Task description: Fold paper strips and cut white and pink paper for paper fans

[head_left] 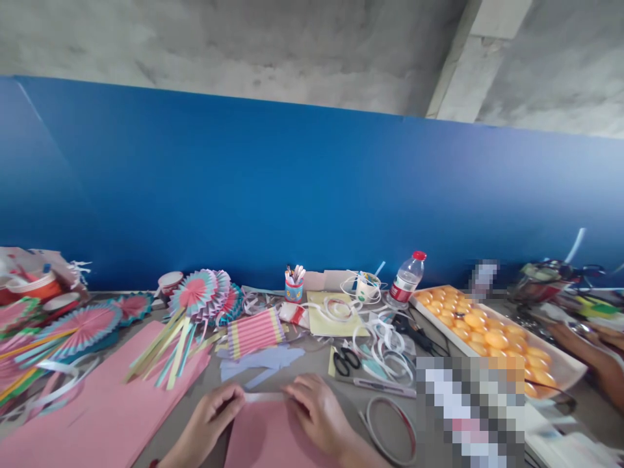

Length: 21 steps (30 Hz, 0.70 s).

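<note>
A sheet of pink paper [275, 432] lies on the table in front of me, with a narrow white strip [263, 396] along its far edge. My left hand [210, 416] pinches the far left corner, thumb and fingers together. At the right end of the same edge, my right hand [319, 413] grips the paper with bent fingers; its thumb lies on the pink side. Just beyond are loose lilac paper strips [260, 364] and a pleated pink and yellow paper [257, 331]. Black-handled scissors [346, 361] and a utility knife [385, 387] rest near my right hand.
Larger pink sheets [97, 422] and folded paper rosettes [195, 292] spread leftward. Behind stand a pen cup [294, 289] and a water bottle [408, 279]. Coiled white tape [390, 426] and a box of orange balls [487, 335] lie right, near another person's arm [592, 361].
</note>
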### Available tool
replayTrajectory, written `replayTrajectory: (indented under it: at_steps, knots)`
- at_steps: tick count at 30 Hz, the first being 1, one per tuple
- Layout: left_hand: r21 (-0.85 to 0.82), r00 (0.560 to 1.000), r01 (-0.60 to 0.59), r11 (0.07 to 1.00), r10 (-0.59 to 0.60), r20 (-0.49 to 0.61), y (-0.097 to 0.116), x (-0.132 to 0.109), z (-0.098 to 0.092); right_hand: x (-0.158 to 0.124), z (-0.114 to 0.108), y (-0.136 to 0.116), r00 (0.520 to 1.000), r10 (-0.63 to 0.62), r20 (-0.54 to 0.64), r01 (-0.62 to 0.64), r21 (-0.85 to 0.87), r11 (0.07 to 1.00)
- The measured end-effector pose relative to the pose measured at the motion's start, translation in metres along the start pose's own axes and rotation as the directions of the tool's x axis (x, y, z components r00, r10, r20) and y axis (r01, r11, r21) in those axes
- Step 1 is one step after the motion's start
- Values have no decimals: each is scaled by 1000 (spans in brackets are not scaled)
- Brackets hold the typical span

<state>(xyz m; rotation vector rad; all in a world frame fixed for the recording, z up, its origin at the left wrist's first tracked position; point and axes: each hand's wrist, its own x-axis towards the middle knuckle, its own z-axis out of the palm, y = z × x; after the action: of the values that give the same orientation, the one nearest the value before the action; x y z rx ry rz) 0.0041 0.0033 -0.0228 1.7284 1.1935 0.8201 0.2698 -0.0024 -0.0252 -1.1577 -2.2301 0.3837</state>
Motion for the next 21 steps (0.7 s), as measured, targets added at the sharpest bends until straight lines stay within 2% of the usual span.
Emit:
replayTrajectory:
  at_steps: [7, 11, 21]
  knots:
    - [-1, 1000, 20, 1000, -20, -6, 2, 2, 2, 0, 2, 2, 1000, 30, 0, -30, 26, 999]
    - [-16, 1000, 8, 1000, -8, 4, -4, 3, 3, 0, 6, 8, 1000, -4, -14, 4, 39, 999]
    - [7, 1000, -5, 1000, 5, -11, -2, 1, 1, 1, -1, 1, 999, 38, 26, -38, 24, 999]
